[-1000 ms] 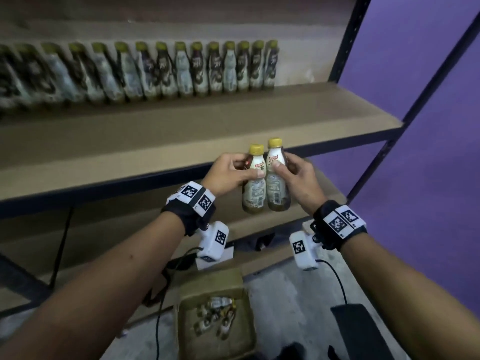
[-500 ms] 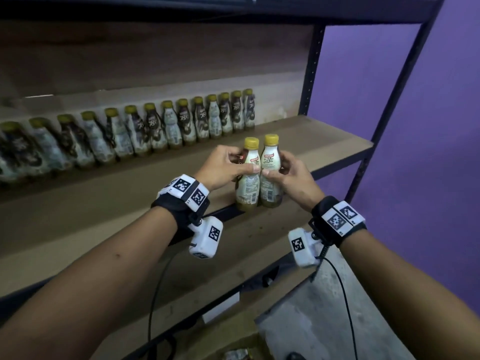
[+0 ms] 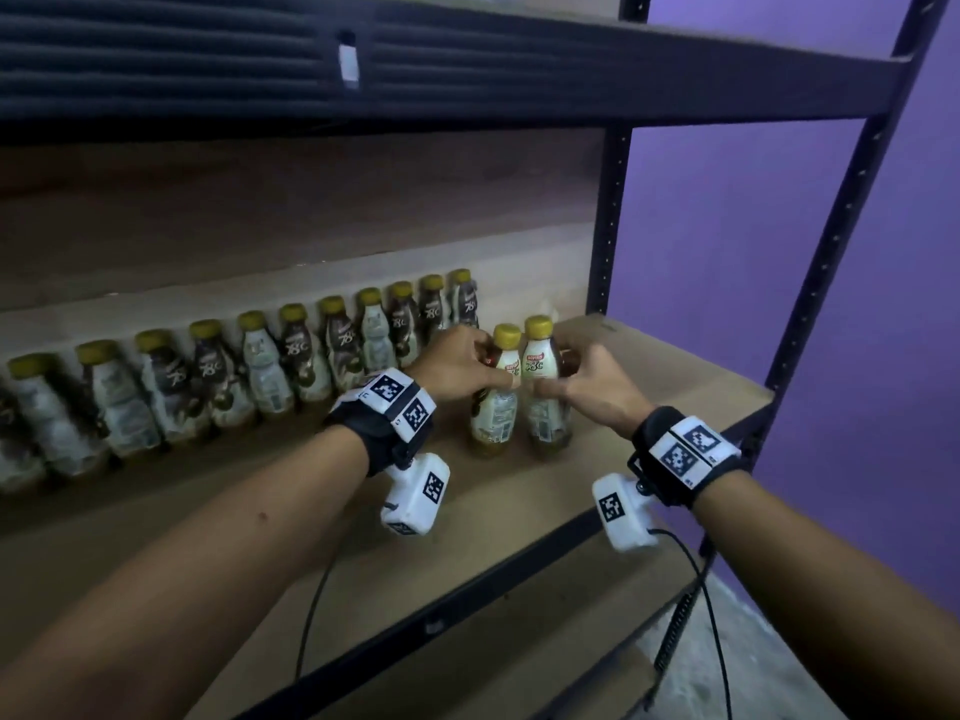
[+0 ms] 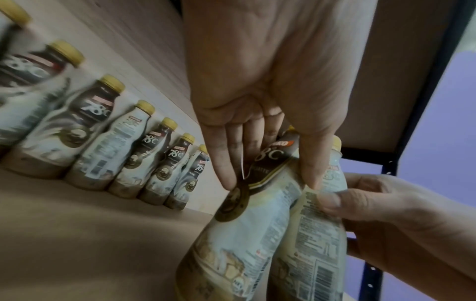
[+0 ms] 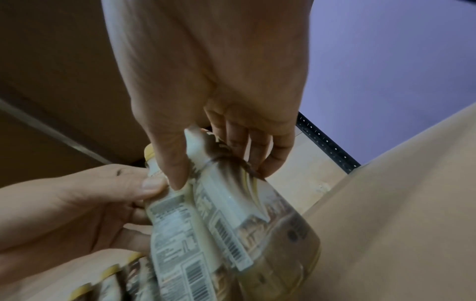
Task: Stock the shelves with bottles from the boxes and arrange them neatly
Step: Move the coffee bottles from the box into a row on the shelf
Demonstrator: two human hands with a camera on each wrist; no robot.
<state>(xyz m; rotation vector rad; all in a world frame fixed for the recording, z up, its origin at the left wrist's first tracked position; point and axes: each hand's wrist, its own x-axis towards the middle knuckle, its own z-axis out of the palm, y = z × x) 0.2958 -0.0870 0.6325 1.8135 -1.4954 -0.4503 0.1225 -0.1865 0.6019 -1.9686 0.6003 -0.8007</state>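
Note:
Two yellow-capped coffee bottles stand side by side, upright, low over the brown shelf board [image 3: 670, 387], just right of the back row's end. My left hand [image 3: 483, 371] grips the left bottle [image 3: 493, 407] by its upper body, thumb in front and fingers behind. My right hand [image 3: 558, 379] grips the right bottle [image 3: 543, 402] the same way. In the left wrist view my left hand [image 4: 270, 179] wraps the left bottle [image 4: 239, 240]. In the right wrist view my right hand [image 5: 221, 175] pinches the right bottle [image 5: 252, 220]. I cannot tell whether their bases touch the board.
A row of several matching bottles [image 3: 291, 356] lines the shelf's back wall, ending near my left hand. Bare board lies in front of the row and to the right. A dark upright post [image 3: 608, 220] stands at the back right and another shelf [image 3: 467, 70] hangs overhead.
Both hands have carried the two bottles up from below the shelf edge, forward and down onto the shelf area beside the row's right end.

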